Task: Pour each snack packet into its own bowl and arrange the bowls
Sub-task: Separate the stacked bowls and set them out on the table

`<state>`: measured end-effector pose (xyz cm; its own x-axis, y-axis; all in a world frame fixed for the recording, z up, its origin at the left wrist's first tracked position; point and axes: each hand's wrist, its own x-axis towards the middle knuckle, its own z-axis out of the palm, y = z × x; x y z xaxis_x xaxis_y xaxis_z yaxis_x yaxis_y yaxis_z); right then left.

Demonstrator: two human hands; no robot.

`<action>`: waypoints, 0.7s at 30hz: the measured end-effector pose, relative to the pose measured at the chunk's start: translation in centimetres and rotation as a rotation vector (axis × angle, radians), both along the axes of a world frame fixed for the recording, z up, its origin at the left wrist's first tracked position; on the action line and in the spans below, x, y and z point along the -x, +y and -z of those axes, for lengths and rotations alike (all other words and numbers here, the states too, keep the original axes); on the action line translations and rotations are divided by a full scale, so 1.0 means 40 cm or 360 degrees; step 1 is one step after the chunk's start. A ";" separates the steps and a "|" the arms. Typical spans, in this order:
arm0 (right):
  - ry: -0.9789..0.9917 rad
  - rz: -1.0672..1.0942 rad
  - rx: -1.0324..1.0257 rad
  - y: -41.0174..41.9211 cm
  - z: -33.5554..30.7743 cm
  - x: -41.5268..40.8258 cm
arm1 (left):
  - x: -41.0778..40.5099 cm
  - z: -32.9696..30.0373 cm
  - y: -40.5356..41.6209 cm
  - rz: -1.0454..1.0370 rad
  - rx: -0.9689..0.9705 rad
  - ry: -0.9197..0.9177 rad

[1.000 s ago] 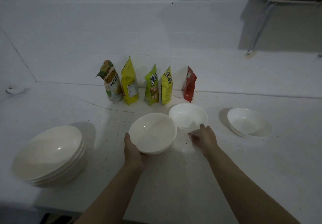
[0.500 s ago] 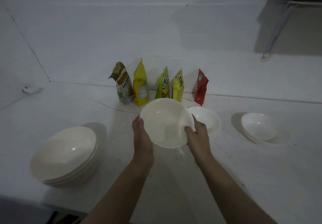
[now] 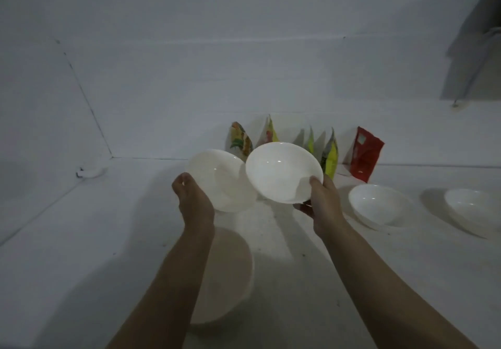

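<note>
Since half a second ago we have split one held bowl into two: our left hand (image 3: 193,199) now grips a bowl (image 3: 217,179) by its near rim, fingers curled under it, and our right hand (image 3: 321,202) pinches a second bowl (image 3: 282,171), thumb on the rim and fingers beneath. Both bowls are lifted and tilted toward us, the right one overlapping the left one's 3 o'clock edge. At 12 o'clock behind them, five snack packets (image 3: 364,153) stand against the wall, partly hidden. At 3 o'clock two more bowls (image 3: 379,205) (image 3: 473,210) sit on the counter (image 3: 81,240). At 6 o'clock, under our left forearm, the bowl stack (image 3: 230,272) rests.
</note>
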<state>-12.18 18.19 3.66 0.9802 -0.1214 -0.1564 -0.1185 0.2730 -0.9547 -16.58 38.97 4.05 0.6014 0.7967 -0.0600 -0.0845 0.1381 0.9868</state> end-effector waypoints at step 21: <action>0.0419 0.0409 -0.0225 0.168 0.275 0.024 | -0.074 0.220 0.321 0.0092 0.0457 0.0403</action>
<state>-13.14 24.90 -7.33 0.8448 -0.3170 -0.4312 -0.2651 0.4521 -0.8517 -13.64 51.79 -4.77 0.5825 0.6909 -0.4282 0.1730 0.4094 0.8958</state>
